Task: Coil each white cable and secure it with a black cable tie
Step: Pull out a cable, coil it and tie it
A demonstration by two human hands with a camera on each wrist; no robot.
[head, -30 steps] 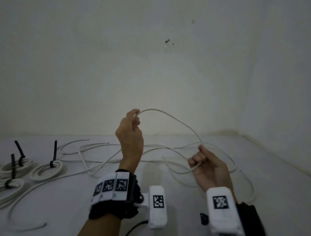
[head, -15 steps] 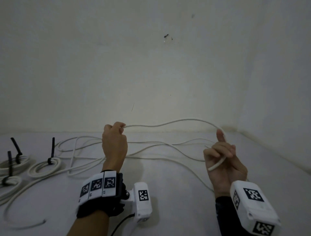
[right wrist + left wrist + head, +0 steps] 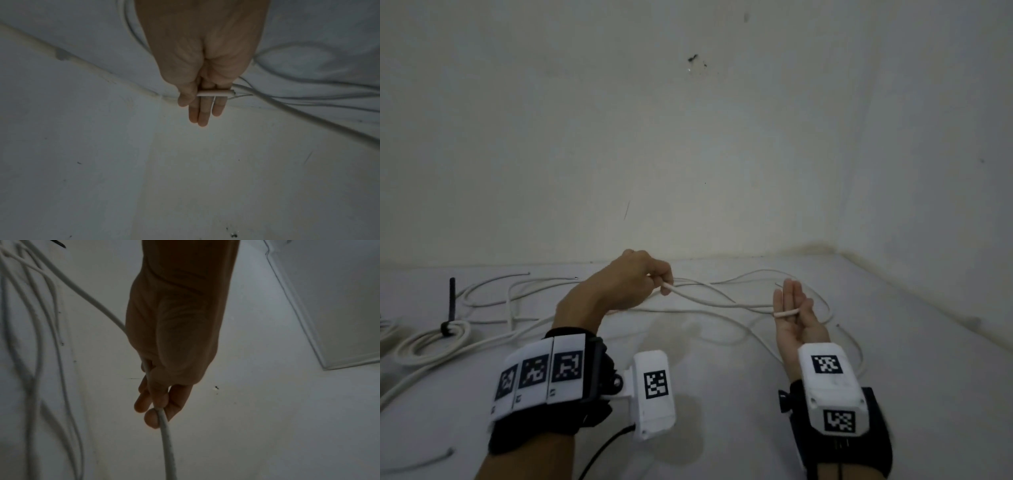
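Start of a new coil, head and wrist views. The left hand [image 3: 626, 287] pinches the white cable [image 3: 709, 299] between thumb and fingertips; the span runs rightward, just above the floor [image 3: 722, 394], to the right hand [image 3: 796, 317]. The right hand is held palm up with fingers straight and together, the cable's end lying across them and pinned under the thumb (seen most plainly in the right wrist view, where the short end [image 3: 213, 93] crosses the fingers [image 3: 203, 112]). Half a second earlier the right hand's fingers were curled about the cable with the index raised and the span arched high; the hands have since dropped, the span has slackened, and the fingers have flattened into a former. The first turn is judged not yet wound; the left hand is placed to lead cable round the right. A finished coil [image 3: 431, 342] with its black cable tie [image 3: 451, 308] lies at far left; other loose cables [image 3: 517, 284] await coiling.
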